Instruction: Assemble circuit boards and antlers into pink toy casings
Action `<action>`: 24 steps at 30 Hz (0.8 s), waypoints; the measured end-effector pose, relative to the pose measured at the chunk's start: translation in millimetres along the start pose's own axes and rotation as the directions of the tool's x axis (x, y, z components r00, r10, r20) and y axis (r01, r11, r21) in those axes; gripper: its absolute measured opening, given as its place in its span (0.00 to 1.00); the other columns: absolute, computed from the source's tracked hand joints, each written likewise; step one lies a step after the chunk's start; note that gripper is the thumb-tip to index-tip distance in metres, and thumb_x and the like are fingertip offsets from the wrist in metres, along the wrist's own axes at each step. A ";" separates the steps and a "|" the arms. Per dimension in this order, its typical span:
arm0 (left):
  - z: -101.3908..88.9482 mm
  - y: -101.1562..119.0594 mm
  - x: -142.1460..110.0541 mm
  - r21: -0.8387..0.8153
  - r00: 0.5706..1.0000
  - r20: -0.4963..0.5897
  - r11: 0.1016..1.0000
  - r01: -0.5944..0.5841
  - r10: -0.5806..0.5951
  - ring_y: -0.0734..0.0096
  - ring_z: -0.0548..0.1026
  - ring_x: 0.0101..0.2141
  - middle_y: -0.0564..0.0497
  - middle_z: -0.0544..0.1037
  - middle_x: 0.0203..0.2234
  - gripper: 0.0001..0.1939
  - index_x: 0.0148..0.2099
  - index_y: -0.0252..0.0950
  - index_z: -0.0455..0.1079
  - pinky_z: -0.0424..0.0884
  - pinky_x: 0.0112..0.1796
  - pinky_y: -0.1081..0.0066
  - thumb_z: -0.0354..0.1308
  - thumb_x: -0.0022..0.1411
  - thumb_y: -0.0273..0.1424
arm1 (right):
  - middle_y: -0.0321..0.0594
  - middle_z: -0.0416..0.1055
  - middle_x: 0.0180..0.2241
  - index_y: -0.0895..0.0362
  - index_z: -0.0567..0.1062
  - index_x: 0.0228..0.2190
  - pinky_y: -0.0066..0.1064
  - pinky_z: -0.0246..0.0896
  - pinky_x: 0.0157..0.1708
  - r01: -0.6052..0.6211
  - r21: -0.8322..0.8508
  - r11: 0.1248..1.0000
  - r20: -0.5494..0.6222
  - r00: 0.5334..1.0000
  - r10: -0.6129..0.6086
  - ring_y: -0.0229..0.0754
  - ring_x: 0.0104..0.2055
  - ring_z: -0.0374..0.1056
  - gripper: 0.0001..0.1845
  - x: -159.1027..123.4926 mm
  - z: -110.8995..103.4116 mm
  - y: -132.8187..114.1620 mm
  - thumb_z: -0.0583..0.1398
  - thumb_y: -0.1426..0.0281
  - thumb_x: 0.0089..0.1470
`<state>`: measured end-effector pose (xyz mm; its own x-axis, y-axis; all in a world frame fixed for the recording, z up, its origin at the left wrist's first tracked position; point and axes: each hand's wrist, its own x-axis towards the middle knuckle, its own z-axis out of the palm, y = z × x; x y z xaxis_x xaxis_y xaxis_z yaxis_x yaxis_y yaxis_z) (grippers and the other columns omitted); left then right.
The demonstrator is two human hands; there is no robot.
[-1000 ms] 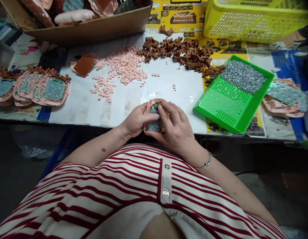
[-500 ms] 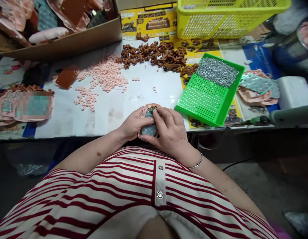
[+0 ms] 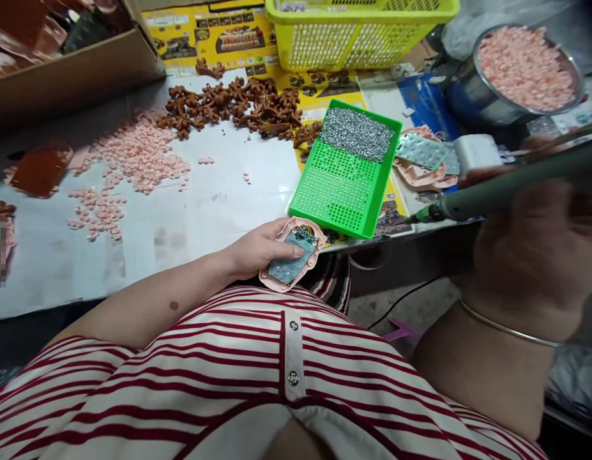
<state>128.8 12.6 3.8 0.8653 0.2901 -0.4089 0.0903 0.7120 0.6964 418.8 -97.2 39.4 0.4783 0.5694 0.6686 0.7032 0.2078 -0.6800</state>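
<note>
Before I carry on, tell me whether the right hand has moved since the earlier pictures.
Yes, rightward: the right hand has gone from the pink shell, left of the green tray, to the grey driver on the tray's right.

L hand (image 3: 265, 248) at centre, thumb laid over the top, fingers tucked beneath. R hand (image 3: 535, 239) raised far right, fingers curled, bangled wrist, blurred.

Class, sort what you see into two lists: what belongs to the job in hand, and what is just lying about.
Likely the job:
pink shell, left hand
circuit board
driver, right hand
metal pieces
green tray
small pink parts
brown parts

Seemingly lying about:
yellow basket
white block
clear plastic
</note>
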 end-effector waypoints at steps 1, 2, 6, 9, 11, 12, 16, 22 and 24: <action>1.4 -0.1 3.3 0.001 1.000 -0.010 1.000 0.016 -0.016 0.67 0.77 0.31 0.46 0.79 0.31 0.19 0.48 0.32 0.70 0.73 0.32 0.70 0.65 0.52 0.27 | 0.42 0.79 0.40 0.48 0.82 0.43 0.38 0.66 0.27 -0.075 0.142 0.987 -0.001 0.997 0.076 0.43 0.28 0.74 0.18 1.0 7.8 -2.4 0.67 0.54 0.51; 2.2 -0.4 6.0 0.002 0.999 -0.024 0.999 0.032 -0.032 0.68 0.77 0.31 0.46 0.79 0.31 0.19 0.47 0.32 0.70 0.72 0.32 0.70 0.66 0.52 0.27 | 0.39 0.78 0.32 0.50 0.83 0.40 0.37 0.64 0.26 -0.126 0.259 0.958 -0.001 0.991 0.130 0.40 0.25 0.71 0.17 1.5 17.0 -6.7 0.70 0.57 0.47; 2.7 -2.2 11.1 -0.003 0.995 -0.090 0.999 0.038 -0.038 0.70 0.76 0.29 0.48 0.79 0.30 0.18 0.46 0.33 0.70 0.71 0.31 0.72 0.65 0.51 0.26 | 0.31 0.63 0.17 0.55 0.83 0.36 0.32 0.59 0.17 -0.060 0.579 0.813 -0.034 0.995 0.098 0.37 0.17 0.60 0.15 0.7 56.6 -28.9 0.66 0.69 0.42; 4.1 -2.6 11.1 -0.002 0.990 -0.139 0.999 0.038 -0.038 0.71 0.75 0.28 0.49 0.78 0.30 0.19 0.47 0.33 0.70 0.70 0.30 0.73 0.65 0.51 0.26 | 0.27 0.56 0.17 0.54 0.79 0.41 0.29 0.55 0.13 0.057 0.651 0.757 -0.044 0.998 -0.037 0.35 0.14 0.54 0.17 -3.4 81.8 -37.3 0.63 0.71 0.45; 5.7 -2.1 10.8 -0.010 0.982 -0.179 0.999 0.053 -0.054 0.72 0.75 0.27 0.50 0.78 0.30 0.19 0.47 0.33 0.69 0.70 0.30 0.73 0.65 0.51 0.26 | 0.27 0.55 0.18 0.51 0.75 0.41 0.30 0.55 0.13 0.072 0.617 0.783 -0.011 0.996 -0.084 0.35 0.14 0.52 0.13 -8.7 93.9 -38.0 0.63 0.69 0.50; 6.6 -1.7 10.9 -0.014 0.979 -0.193 0.998 0.061 -0.062 0.71 0.75 0.27 0.50 0.78 0.30 0.19 0.47 0.33 0.69 0.70 0.30 0.73 0.65 0.51 0.26 | 0.27 0.55 0.18 0.51 0.73 0.40 0.31 0.55 0.14 0.056 0.590 0.806 0.022 0.996 -0.085 0.35 0.14 0.52 0.12 -11.9 98.0 -37.4 0.63 0.66 0.52; 8.7 0.1 12.1 -0.013 0.976 -0.206 0.997 0.072 -0.073 0.71 0.75 0.27 0.49 0.79 0.29 0.16 0.44 0.33 0.70 0.71 0.29 0.73 0.65 0.52 0.25 | 0.29 0.55 0.19 0.49 0.66 0.46 0.37 0.56 0.17 -0.013 0.405 0.914 0.161 0.985 -0.057 0.40 0.16 0.54 0.17 -24.9 104.6 -29.8 0.58 0.55 0.58; 8.3 1.5 13.5 -0.014 0.970 -0.228 0.997 0.080 -0.081 0.70 0.75 0.28 0.48 0.79 0.30 0.18 0.45 0.32 0.70 0.71 0.29 0.73 0.66 0.51 0.25 | 0.33 0.58 0.23 0.50 0.62 0.57 0.43 0.60 0.24 -0.053 0.317 0.947 0.242 0.970 -0.026 0.46 0.20 0.59 0.27 -34.3 106.0 -15.4 0.51 0.53 0.59; 7.8 1.5 13.6 -0.010 0.968 -0.237 0.996 0.089 -0.088 0.71 0.75 0.28 0.48 0.79 0.30 0.19 0.46 0.32 0.70 0.71 0.30 0.73 0.66 0.51 0.25 | 0.34 0.58 0.22 0.50 0.61 0.57 0.43 0.59 0.24 -0.040 0.317 0.948 0.234 0.971 -0.037 0.47 0.20 0.58 0.27 -34.1 107.8 -14.9 0.51 0.54 0.60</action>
<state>144.5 12.7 3.9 0.7124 0.3691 -0.5968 0.1620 0.7410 0.6516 335.4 -33.9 -5.7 0.3154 0.7318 0.6041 0.4804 0.4259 -0.7667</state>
